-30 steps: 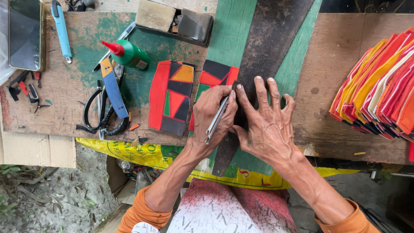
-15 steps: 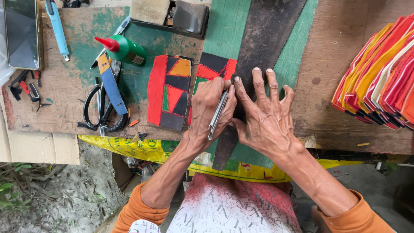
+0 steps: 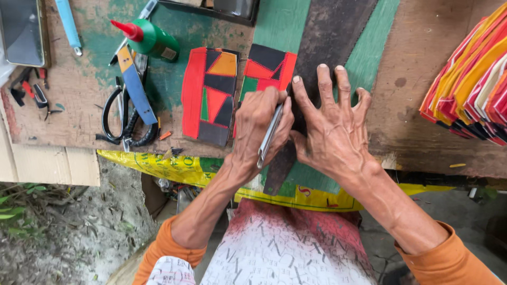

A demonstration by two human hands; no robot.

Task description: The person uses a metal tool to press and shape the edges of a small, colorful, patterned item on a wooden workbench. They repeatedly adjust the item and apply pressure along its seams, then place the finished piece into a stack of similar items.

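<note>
While flat, hands (image 3: pixel 296 126) on blade (image 3: pixel 322 58)

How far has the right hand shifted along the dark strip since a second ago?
No real shift. The right hand lies flat on the dark strip, beside the left hand, as before; only the camera has moved.

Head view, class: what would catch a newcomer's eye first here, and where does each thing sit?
At the centre, the left hand grips a slim metal blade against a dark strip, which the right hand presses flat. Beside them lie two bright patchwork pieces. A colourful stack of similar pieces fans out at the right edge; black scissors and a green glue bottle lie left.
</note>
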